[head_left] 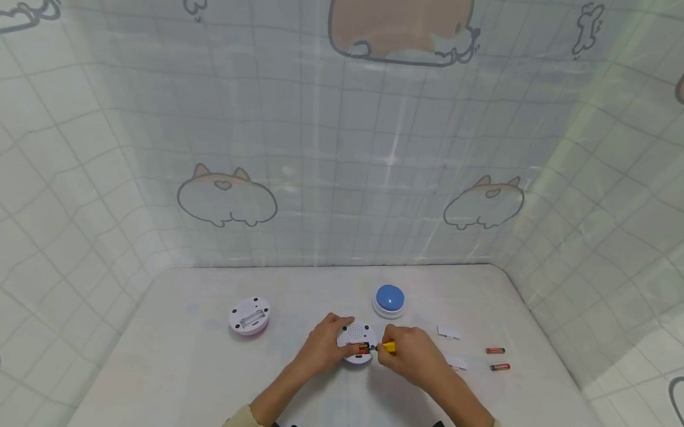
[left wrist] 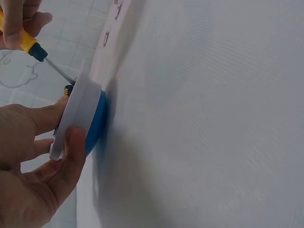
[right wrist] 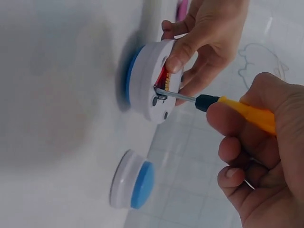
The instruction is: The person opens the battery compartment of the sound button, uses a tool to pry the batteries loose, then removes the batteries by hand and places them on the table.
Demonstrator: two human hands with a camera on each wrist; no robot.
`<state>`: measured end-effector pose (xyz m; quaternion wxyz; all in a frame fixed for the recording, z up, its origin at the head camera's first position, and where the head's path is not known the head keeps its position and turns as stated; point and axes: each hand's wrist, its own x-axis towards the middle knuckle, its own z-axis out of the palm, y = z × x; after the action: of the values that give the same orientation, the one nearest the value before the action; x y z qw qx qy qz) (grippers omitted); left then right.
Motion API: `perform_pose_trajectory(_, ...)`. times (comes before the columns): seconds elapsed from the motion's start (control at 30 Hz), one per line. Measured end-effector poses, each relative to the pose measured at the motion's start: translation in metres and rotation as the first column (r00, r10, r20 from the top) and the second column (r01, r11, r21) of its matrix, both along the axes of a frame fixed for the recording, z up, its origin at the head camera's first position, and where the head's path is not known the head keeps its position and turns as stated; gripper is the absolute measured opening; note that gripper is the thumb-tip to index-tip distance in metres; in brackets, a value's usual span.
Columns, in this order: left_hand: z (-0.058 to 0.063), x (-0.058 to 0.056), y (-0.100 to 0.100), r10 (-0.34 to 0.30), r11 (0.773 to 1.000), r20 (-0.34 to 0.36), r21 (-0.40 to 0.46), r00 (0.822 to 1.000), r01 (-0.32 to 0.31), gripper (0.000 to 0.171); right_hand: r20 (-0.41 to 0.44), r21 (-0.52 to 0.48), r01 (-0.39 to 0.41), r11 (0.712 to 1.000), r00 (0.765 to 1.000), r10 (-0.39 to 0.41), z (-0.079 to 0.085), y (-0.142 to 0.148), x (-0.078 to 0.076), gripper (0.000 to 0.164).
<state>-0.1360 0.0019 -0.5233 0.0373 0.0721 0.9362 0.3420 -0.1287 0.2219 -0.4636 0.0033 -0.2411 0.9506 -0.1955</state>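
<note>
A round white push button (head_left: 355, 333) lies upside down on the table, its blue dome (left wrist: 97, 121) underneath. Its battery compartment is uncovered and holds red batteries (right wrist: 162, 75). My left hand (head_left: 326, 345) grips the button by its rim, the thumb (right wrist: 175, 63) pressing at the batteries. In my right hand (head_left: 416, 355) is a screwdriver (right wrist: 247, 112) with a yellow handle, pinched between thumb and fingers. The metal tip of the screwdriver reaches into the end of the compartment, right beside the batteries.
Behind the hands stands another push button (head_left: 390, 298), blue dome up. An overturned one (head_left: 249, 316) with a pink underside lies at left, compartment uncovered. Small white pieces (head_left: 448, 333) and two loose batteries (head_left: 499, 367) lie at right. A patterned sheet (head_left: 345, 143) hangs behind.
</note>
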Motion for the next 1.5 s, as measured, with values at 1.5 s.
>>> perform_pose_trajectory(1.5, -0.002, 0.001, -0.004, -0.006, 1.0, -0.031, 0.009, 1.0, 0.006, 0.066, 0.408, -0.56, 0.27, 0.783, 0.913, -0.023, -0.051, 0.048, -0.024, 0.005)
